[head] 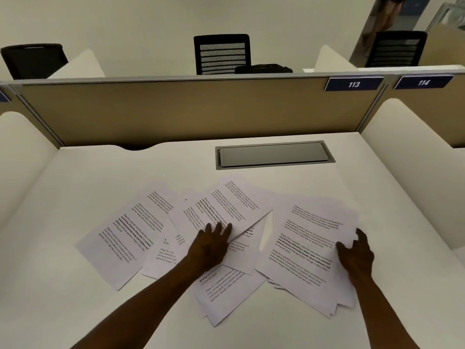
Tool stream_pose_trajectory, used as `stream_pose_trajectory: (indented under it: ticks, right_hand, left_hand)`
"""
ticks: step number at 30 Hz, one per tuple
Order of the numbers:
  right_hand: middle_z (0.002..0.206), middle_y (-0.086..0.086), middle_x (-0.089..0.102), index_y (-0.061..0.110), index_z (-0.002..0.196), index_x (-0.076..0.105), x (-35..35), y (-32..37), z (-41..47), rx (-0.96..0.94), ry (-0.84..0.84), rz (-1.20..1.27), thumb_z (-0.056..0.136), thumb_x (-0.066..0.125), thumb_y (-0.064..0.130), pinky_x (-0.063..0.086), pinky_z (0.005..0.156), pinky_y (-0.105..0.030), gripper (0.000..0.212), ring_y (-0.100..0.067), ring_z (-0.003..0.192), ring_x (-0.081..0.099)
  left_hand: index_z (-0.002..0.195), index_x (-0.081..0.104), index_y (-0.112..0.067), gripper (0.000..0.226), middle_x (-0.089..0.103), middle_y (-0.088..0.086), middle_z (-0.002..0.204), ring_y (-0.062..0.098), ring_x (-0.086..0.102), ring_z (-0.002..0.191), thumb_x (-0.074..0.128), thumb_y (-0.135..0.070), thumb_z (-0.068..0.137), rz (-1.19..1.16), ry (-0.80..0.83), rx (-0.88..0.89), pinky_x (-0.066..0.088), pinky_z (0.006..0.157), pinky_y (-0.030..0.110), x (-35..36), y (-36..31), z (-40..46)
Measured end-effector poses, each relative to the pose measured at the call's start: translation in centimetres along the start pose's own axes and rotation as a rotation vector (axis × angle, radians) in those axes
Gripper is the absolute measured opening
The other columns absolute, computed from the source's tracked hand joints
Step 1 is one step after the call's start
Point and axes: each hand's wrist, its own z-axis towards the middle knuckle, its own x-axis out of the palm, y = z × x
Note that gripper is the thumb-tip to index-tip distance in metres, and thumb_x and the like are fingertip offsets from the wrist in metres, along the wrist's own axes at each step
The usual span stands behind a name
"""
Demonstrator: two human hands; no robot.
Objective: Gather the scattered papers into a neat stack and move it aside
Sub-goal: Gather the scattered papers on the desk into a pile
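Pinched at the right edge, the partial stack [312,250] sat in the right hand's [357,255] grip, thumb on top of the printed face and fingers curled round the side, which looked like a way of keeping the gathered sheets from fanning further while the other hand worked. That bundle lay at about four o'clock on the counter [88,177], its lower corners splayed, so it was not yet squared. The left hand [210,245] lay flat and open, holding nothing, fingers spread on the central sheet [226,207] near the middle of the spread; my read was that the palm was pressing down to drag that page toward the right-hand bundle rather than lift it. Loose papers [221,285] overlapped beneath the wrist and ran down toward six o'clock, and a single sheet [125,233] sat out at nine o'clock, overlapping the others only slightly. Up at twelve o'clock the cable hatch [274,154] stayed clear of everything. Judging by the lie of things, the gathering was partway along: one bundle started, several pages loose, and no neat stack moved aside. Sliding thin paper risked the top page skating off alone.
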Motion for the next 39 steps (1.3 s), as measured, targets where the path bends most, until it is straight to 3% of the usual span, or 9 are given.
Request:
stream_pose_trajectory:
  ticks: [8, 11, 14, 17, 20, 24, 27, 31, 39]
  right_hand:
    - [0.127, -0.024, 0.057, 0.007, 0.141, 0.045, 3.3, 2.5, -4.6, -0.265, -0.316, -0.047, 0.078, 0.076, 0.013, 0.048, 0.093, -0.052, 0.070, -0.041, 0.114, 0.056]
    - [0.104, -0.006, 0.070, 0.028, 0.123, 0.055, 5.6, 4.7, -9.0, -0.237, -0.070, 0.241, 0.082, 0.077, 0.018, 0.056, 0.070, -0.035, 0.048, -0.022, 0.087, 0.070]
    - [0.105, -0.005, 0.073, 0.031, 0.117, 0.060, 8.3, 6.4, -12.8, 0.029, 0.338, 0.480, 0.086, 0.074, 0.030, 0.058, 0.066, -0.032, 0.035, -0.019, 0.083, 0.074]
    - [0.114, -0.009, 0.071, 0.024, 0.124, 0.060, 10.5, 8.3, -15.0, 0.215, 0.642, 0.622, 0.083, 0.073, 0.046, 0.062, 0.073, -0.038, 0.048, -0.024, 0.093, 0.075]
    - [0.120, -0.007, 0.069, 0.034, 0.129, 0.054, 11.9, 10.6, -15.9, 0.260, 0.770, 0.651, 0.075, 0.075, 0.059, 0.063, 0.075, -0.042, 0.063, -0.027, 0.100, 0.073]
    - [0.117, -0.003, 0.072, 0.032, 0.130, 0.055, 13.4, 11.4, -16.2, 0.199, 0.695, 0.716, 0.081, 0.080, 0.025, 0.062, 0.071, -0.046, 0.056, -0.029, 0.097, 0.073]
    - [0.126, -0.003, 0.067, 0.026, 0.134, 0.054, 13.4, 10.0, -15.8, 0.060, 0.544, 0.576, 0.086, 0.060, -0.002, 0.056, 0.093, -0.050, 0.056, -0.026, 0.116, 0.063]
    - [0.129, -0.008, 0.064, 0.022, 0.137, 0.052, 12.0, 9.1, -13.4, 0.035, 0.445, 0.454, 0.084, 0.056, -0.007, 0.052, 0.100, -0.048, 0.061, -0.026, 0.114, 0.062]
    - [0.130, -0.013, 0.063, 0.014, 0.136, 0.054, 11.6, 10.2, -7.4, -0.029, 0.328, 0.277, 0.088, 0.062, 0.001, 0.049, 0.090, -0.032, 0.050, -0.026, 0.105, 0.060]
  left_hand:
    - [0.155, -0.012, -0.027, 0.080, 0.021, 0.023, 0.158, 0.035, 0.059, 0.103, 0.042, -0.016, 0.097, 0.076, -0.096, 0.141, 0.050, 0.083, 0.042, -0.8, -1.4, -1.7]
    - [0.156, -0.009, -0.019, 0.081, 0.052, 0.016, 0.133, 0.029, 0.064, 0.093, 0.043, -0.008, 0.095, 0.099, -0.214, 0.102, 0.048, 0.075, 0.035, -1.7, -1.0, -1.3]
    - [0.157, 0.009, -0.015, 0.070, 0.065, 0.010, 0.114, 0.027, 0.066, 0.090, 0.042, -0.010, 0.096, 0.104, -0.279, -0.003, 0.047, 0.074, 0.033, -2.9, -0.4, -1.6]
    - [0.149, 0.041, -0.014, 0.058, 0.071, 0.010, 0.107, 0.031, 0.069, 0.086, 0.052, -0.012, 0.092, 0.017, -0.424, -0.042, 0.054, 0.072, 0.035, -4.0, -0.4, -2.9]
    - [0.148, 0.041, -0.020, 0.056, 0.069, 0.004, 0.117, 0.025, 0.069, 0.098, 0.052, -0.021, 0.093, -0.009, -0.412, 0.018, 0.054, 0.080, 0.034, -4.0, -1.8, -5.1]
    - [0.145, 0.044, -0.027, 0.051, 0.065, -0.004, 0.130, 0.018, 0.064, 0.114, 0.047, -0.026, 0.094, -0.116, -0.397, 0.132, 0.051, 0.093, 0.027, -2.5, -4.1, -8.2]
    - [0.135, 0.058, -0.032, 0.049, 0.067, -0.010, 0.126, 0.012, 0.064, 0.114, 0.051, -0.053, 0.091, -0.375, -0.460, 0.168, 0.050, 0.097, 0.026, -2.2, -4.5, -9.4]
    - [0.122, 0.067, -0.030, 0.064, 0.068, -0.014, 0.122, 0.004, 0.062, 0.112, 0.057, -0.075, 0.078, -0.775, -0.527, -0.120, 0.053, 0.096, 0.029, -2.7, -1.5, -7.9]
    - [0.150, 0.034, -0.019, 0.073, 0.034, 0.010, 0.155, 0.029, 0.032, 0.141, 0.054, -0.056, 0.091, -0.599, -0.238, -0.399, 0.033, 0.114, 0.043, -1.1, 3.2, -1.6]
